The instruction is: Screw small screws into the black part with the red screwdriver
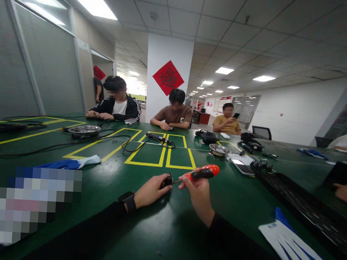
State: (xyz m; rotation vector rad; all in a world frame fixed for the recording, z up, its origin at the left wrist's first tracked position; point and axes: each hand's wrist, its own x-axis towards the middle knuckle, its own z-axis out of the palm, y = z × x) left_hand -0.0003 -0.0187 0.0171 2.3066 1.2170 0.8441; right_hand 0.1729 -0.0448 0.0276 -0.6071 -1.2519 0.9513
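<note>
My left hand (153,189) is closed around a small black part with a metal tip (168,179), held just above or on the green table (155,238). Between the fingers of my right hand (199,192) is a screwdriver (204,172) with a red and black handle. Its shaft points left, and the end meets the black part or sits very close to it; my left fingers hide the exact contact. A dark watch or band (128,201) circles my left wrist.
White-and-blue gloves (290,243) lie at right, beside a long black tray (298,204). A phone (241,167) and a metal bowl (219,149) stand farther back. Another bowl (84,130) and cables are at left. Several people sit around the table; one person's hand (346,194) shows at far right.
</note>
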